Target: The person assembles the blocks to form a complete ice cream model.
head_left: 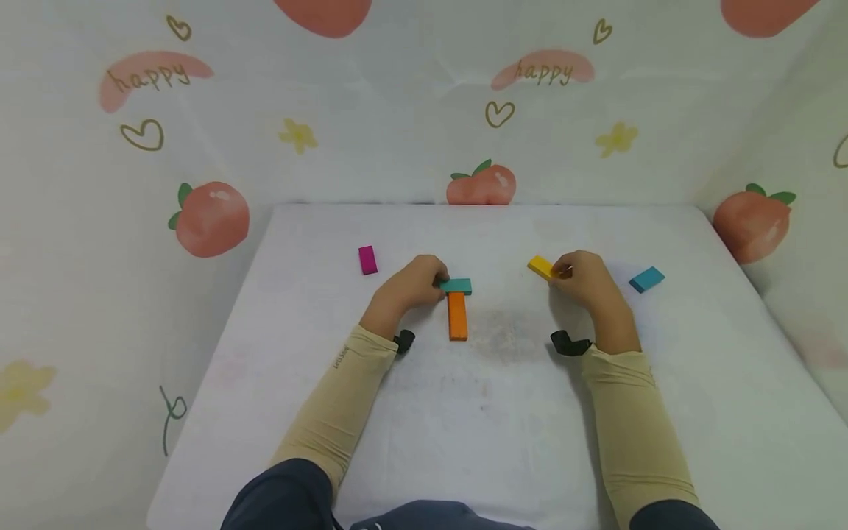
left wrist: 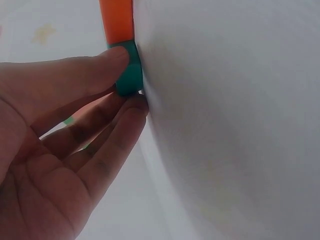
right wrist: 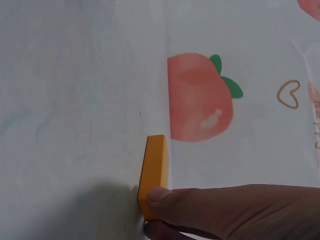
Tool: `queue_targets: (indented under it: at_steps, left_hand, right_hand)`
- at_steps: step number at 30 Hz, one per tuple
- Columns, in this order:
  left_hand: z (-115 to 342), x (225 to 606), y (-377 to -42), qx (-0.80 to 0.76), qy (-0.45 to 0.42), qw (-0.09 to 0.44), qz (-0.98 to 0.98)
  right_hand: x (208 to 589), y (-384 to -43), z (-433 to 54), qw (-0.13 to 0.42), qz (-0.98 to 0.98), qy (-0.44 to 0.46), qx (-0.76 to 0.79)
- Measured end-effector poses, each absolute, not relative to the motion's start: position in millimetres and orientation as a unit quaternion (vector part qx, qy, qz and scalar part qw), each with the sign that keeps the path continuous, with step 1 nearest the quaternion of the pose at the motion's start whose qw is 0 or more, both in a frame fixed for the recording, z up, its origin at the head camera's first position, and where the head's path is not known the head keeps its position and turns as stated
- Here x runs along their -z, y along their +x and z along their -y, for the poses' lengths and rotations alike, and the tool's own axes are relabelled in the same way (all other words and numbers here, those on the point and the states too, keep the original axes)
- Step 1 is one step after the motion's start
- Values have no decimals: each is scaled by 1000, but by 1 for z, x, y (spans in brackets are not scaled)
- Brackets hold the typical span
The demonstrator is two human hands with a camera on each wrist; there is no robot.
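My left hand [head_left: 419, 281] pinches the left end of a teal block [head_left: 457, 286], its thumb on one side and fingertips on the other in the left wrist view. The teal block lies crosswise at the far end of an orange block [head_left: 457, 316], and the two form a T shape. Farther right, my right hand [head_left: 583, 276] pinches the near end of a yellow block [head_left: 540, 267] between thumb and finger. In the right wrist view the yellow block [right wrist: 153, 172] points away from the thumb, close over the white surface.
A magenta block [head_left: 367, 260] lies at the back left of the white table [head_left: 490, 442]. Right of my right hand is a blue block [head_left: 646, 280]. Black wrist-camera mounts stick out inward from both sleeves. A fruit-printed cloth hangs behind the table.
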State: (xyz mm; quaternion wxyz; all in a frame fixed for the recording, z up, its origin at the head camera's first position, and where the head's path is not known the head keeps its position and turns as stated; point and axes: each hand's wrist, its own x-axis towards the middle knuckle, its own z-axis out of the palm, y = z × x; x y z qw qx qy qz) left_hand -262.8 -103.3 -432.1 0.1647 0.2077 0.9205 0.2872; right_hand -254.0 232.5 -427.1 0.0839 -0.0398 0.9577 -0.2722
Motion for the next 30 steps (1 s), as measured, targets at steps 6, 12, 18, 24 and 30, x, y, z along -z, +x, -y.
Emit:
queue_targets:
  at_steps: [6,12,18,24,30]
  left_hand:
    - [103,434,-261,-290,196,170,-921]
    - [103,435,-261,-287,196,169,-922]
    - [102,433,-261,-284,195,173,-923]
    - [101,431,-260,-279,196,172,-924]
    - [102,430,-260,-279,196,176,-923]
  right_hand:
    - [433,-258,-215,81,-957,-69,269]
    - [438,-262,-198,62,-954,-96,276]
    - [441,-266,-181,54,-950,-119,282]
    - [438,-270,-163,57,-950,-127,280]
    - [437,-275,-147,66,-947,-131,285]
